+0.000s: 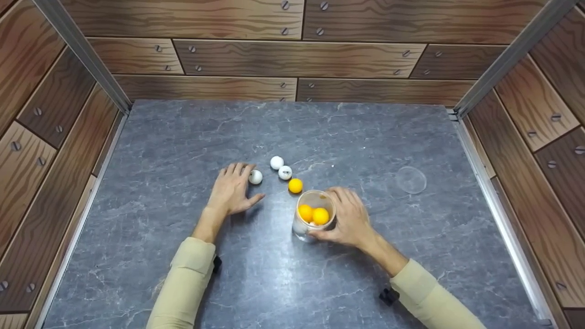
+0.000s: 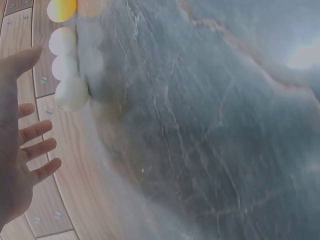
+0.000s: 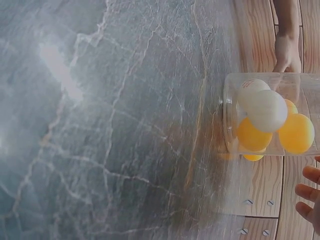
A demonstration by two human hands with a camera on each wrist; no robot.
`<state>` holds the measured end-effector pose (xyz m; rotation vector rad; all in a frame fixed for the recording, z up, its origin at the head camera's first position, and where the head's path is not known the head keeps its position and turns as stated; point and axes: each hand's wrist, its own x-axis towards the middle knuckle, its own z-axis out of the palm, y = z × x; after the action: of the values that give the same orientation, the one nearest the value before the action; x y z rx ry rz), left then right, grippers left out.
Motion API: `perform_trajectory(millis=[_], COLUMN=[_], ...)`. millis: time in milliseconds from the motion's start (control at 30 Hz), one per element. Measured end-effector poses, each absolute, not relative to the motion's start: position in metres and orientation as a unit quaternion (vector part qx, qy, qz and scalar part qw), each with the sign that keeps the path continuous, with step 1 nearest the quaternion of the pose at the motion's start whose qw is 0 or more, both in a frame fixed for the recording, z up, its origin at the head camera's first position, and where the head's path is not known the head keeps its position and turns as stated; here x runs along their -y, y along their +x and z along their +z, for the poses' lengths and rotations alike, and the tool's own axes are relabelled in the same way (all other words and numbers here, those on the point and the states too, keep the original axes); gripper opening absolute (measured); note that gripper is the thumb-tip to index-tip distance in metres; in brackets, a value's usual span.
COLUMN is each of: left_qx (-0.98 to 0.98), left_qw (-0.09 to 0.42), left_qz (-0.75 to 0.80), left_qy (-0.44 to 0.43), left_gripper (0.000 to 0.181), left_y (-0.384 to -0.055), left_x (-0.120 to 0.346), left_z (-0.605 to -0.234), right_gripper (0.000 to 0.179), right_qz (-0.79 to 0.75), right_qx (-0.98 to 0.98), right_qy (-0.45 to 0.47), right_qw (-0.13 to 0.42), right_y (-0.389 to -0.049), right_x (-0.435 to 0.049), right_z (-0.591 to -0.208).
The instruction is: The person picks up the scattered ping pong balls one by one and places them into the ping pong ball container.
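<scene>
My right hand [image 1: 349, 217] grips a clear plastic jar [image 1: 301, 230] from its right side, thumb in front and fingers behind. Inside it lie orange balls [image 3: 296, 133] and white balls [image 3: 267, 111], the size of table tennis balls. My left hand [image 1: 231, 189] is spread, its fingers straight, just left of a white ball [image 1: 256, 177]; whether the fingertips touch that ball I cannot tell. Two more white balls, one plain [image 1: 277, 162] and one with a dark print [image 1: 285, 172], sit close together beyond it. Between them and the jar is an orange ball [image 1: 295, 185].
A clear round lid [image 1: 411, 180] lies flat on the grey marbled table [image 1: 365, 137], right of the right hand. Wood-patterned panels [image 1: 237, 57] and metal rails [image 1: 507, 228] enclose the table at the back and sides.
</scene>
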<state>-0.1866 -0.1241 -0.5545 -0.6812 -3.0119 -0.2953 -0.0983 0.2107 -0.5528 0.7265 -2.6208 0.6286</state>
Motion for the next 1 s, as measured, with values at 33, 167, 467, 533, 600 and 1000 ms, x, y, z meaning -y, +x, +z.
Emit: perform_trajectory(millis=[33,167,467,533,600,1000], left_qx=[0.972,0.973,0.972,0.972,0.971,0.971], left_qw=[0.016,0.003,-0.009,-0.01,-0.012,-0.022], left_qz=[-0.099,-0.124,-0.172,-0.178,-0.188,-0.198], left_qy=[-0.215,-0.195,-0.16,-0.152,-0.145,-0.128], left_gripper=[0.089,0.086,0.079,0.075,0.073,0.065], left_y=[-0.188,-0.192,-0.199,-0.2,-0.201,-0.204], left_x=[0.124,0.124,0.124,0.124,0.124,0.121], left_z=[-0.556,-0.561,-0.571,-0.573,-0.574,-0.579], right_gripper=[0.103,0.103,0.101,0.101,0.1,0.101], right_qz=[0.221,0.218,0.221,0.22,0.219,0.213], right_qx=[0.925,0.925,0.926,0.926,0.926,0.924], right_qy=[0.257,0.258,0.256,0.256,0.258,0.262], right_qw=[0.174,0.172,0.169,0.168,0.17,0.179], right_y=[-0.098,-0.098,-0.099,-0.099,-0.099,-0.098], right_x=[-0.211,-0.211,-0.212,-0.212,-0.212,-0.213], right_z=[-0.553,-0.554,-0.554,-0.554,-0.554,-0.555])
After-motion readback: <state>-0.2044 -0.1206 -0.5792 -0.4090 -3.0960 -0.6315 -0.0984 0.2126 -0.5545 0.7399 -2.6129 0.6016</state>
